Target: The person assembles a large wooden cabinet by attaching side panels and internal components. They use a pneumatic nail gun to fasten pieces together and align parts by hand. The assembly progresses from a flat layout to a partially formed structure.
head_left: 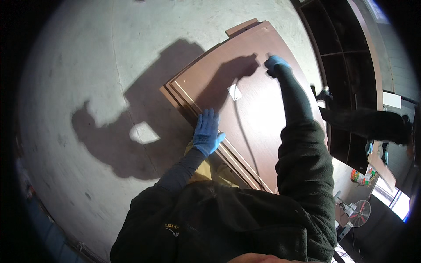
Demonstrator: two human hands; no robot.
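Observation:
A stack of brown wood panels (258,127) lies in front of me, its long edge running from the far left toward my body. My left hand (208,131), in a blue glove, rests flat with its fingers stretched out over the near-left edge of the stack. Over the far right part of the top panel, my right hand (276,65) is closed in a blue glove around something small. Only a bit of that thing shows at the fingers, so its kind stays unclear. A small white label (234,92) sits on the top panel between the hands.
Dark open shelving (344,74) stands on the right. Beside it a person in dark clothing (368,125) has gloved hands at a narrow board (381,168). A fan (359,213) and a colourful bucket (362,177) are at the lower right. Concrete floor (79,65) spreads left.

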